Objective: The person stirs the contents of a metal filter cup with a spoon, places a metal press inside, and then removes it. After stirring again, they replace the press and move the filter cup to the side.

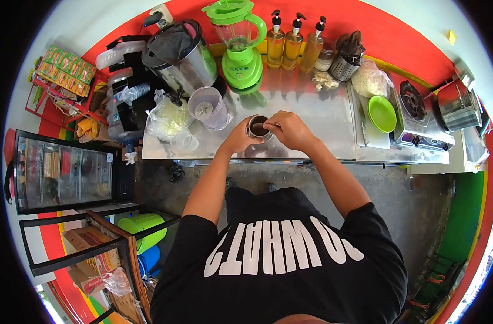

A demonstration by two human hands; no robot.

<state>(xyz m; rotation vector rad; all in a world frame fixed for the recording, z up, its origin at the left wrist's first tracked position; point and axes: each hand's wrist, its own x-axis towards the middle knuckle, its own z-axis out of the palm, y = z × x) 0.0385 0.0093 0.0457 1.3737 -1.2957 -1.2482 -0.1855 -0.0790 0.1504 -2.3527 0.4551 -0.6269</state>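
Note:
My left hand [239, 136] is wrapped round the side of a small metal cup [250, 129] at the front edge of the steel counter. Dark brown contents [259, 123] show inside the cup. Over its right rim, my right hand [289, 129] is closed in a pinch on what looks like a spoon, its lower end in the cup; the fingers hide most of it. Left of the cup stand a clear plastic pitcher [207, 108] and a clear plastic cup [185, 140]. A knotted plastic bag [170, 117] with pale contents lies beside them.
Behind the cup stand a green blender [241, 67], a large steel pot with a tap [180, 56] and pump bottles [293, 46]. To the right are a green bowl [382, 114], a gas stove [419, 116] and a steel pot [458, 105]. A glass-fronted cabinet [65, 170] stands at left.

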